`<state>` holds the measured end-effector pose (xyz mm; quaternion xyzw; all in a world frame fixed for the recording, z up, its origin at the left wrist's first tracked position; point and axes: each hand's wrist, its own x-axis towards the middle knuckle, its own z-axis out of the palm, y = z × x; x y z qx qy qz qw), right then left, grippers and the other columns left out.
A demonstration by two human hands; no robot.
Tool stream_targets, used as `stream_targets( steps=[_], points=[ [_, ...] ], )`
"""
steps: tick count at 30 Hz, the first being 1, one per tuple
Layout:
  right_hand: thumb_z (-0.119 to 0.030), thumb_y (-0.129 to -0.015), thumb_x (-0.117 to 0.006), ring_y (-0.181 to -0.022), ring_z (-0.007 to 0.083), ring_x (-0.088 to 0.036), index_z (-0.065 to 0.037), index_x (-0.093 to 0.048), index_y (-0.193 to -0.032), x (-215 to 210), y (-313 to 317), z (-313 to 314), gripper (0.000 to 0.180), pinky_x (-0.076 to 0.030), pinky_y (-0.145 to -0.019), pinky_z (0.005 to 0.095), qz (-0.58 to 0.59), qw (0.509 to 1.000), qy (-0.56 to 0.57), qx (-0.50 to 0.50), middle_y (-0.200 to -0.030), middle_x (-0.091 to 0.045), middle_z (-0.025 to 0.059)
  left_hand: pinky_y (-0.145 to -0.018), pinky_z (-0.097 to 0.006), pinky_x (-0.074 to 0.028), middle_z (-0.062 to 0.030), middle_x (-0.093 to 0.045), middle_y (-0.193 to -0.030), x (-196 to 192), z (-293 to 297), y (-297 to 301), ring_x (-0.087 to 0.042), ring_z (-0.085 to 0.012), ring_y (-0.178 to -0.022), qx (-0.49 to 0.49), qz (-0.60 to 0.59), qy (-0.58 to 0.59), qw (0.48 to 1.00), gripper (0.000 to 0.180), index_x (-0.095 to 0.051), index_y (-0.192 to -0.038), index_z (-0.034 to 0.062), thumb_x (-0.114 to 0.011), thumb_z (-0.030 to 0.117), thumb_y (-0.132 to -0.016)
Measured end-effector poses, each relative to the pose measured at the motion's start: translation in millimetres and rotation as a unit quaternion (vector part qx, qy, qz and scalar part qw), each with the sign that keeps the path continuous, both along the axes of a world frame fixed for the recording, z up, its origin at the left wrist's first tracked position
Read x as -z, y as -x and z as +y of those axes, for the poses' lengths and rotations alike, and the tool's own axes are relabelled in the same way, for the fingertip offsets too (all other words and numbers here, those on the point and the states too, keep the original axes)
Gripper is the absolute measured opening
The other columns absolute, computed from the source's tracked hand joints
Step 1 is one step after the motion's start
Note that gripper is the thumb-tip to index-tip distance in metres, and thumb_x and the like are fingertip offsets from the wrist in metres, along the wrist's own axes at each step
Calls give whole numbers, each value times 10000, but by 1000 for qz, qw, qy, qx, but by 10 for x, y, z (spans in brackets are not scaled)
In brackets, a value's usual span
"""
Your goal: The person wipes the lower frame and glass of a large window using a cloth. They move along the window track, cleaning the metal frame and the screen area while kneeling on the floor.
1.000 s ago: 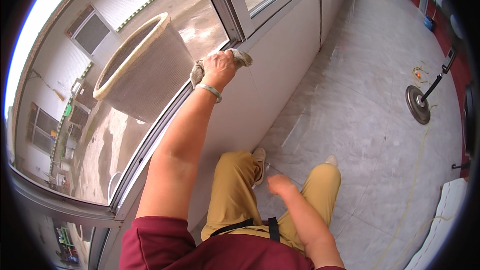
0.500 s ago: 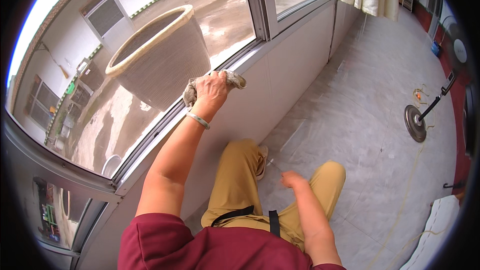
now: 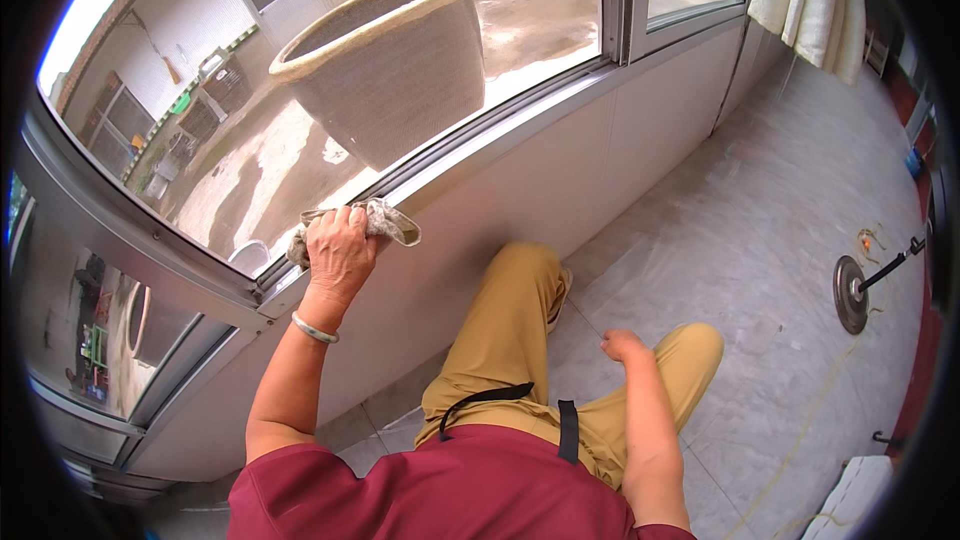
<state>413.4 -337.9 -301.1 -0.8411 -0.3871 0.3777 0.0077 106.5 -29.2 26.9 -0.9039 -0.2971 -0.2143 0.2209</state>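
Note:
My left hand (image 3: 340, 248) is closed on a crumpled grey-white rag (image 3: 394, 224), which bunches out on both sides of the fingers. It presses the rag onto the metal window sill (image 3: 470, 148), close to the frame's near left corner. A pale bangle (image 3: 316, 328) circles that wrist. Beside my bent right knee, my right hand (image 3: 622, 344) hangs loosely curled over the floor, with nothing visible in it. Large panes of window glass (image 3: 230, 210) rise beyond the sill.
Outside the glass stands a big ribbed pot (image 3: 400, 80) with a pale rim. A cream curtain (image 3: 808, 5) hangs at the far right. A bar with a round weight plate (image 3: 850, 295) rests on the grey tiled floor (image 3: 740, 270), with a thin yellow cord nearby.
My left hand has slid the rag along the sill toward me and to the left, near the frame corner. The view has shifted left; my right hand stays by the knee.

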Motion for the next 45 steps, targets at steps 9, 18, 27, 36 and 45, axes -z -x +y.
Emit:
stream_targets(
  steps=[9,18,27,36,45],
  points=[
    [-297,-919,-539,-1116,359,-576,-74,-619,-1184,33,37,184,356,-468,-944,434,5,999,3,-37,-1189,-623,172,-728,-400,-403,-100,-556,-863,-78,-269,1230,-529,-287,-835,-86,4,-31,996,220,-566,-883,38,-655,150,-716],
    [-301,-921,-543,-1088,366,-590,-41,-620,-1125,-67,129,238,339,-486,-903,455,-3,997,-48,-64,-1152,-639,175,-715,-397,-416,-106,-543,-847,-78,-24,939,-556,-285,-790,-30,79,2,996,262,-537,-901,35,-670,219,-770],
    [-293,-934,-534,-1122,314,-583,-73,-602,-1161,-397,242,364,323,-455,-922,440,-11,994,-61,-85,-1161,-641,144,-740,-392,-418,-88,-549,-843,-6,71,-365,-564,-268,-800,40,94,-20,995,323,-534,-903,53,-705,284,-754],
    [-278,-933,-537,-1063,337,-598,-47,-596,-1135,-668,251,374,312,-480,-863,468,-6,993,-78,-93,-1120,-641,153,-727,-389,-426,-98,-570,-822,41,91,-1710,-578,-276,-769,83,87,-20,993,369,-547,-890,53,-743,320,-729],
    [-280,-915,-559,-1016,327,-620,-60,-617,-1092,-592,302,446,288,-498,-809,461,-37,985,-130,-110,-1072,-653,135,-709,-386,-448,-101,-605,-798,87,90,-2750,-614,-270,-777,88,88,-20,992,358,-568,-861,53,-737,348,-749]
  ],
)
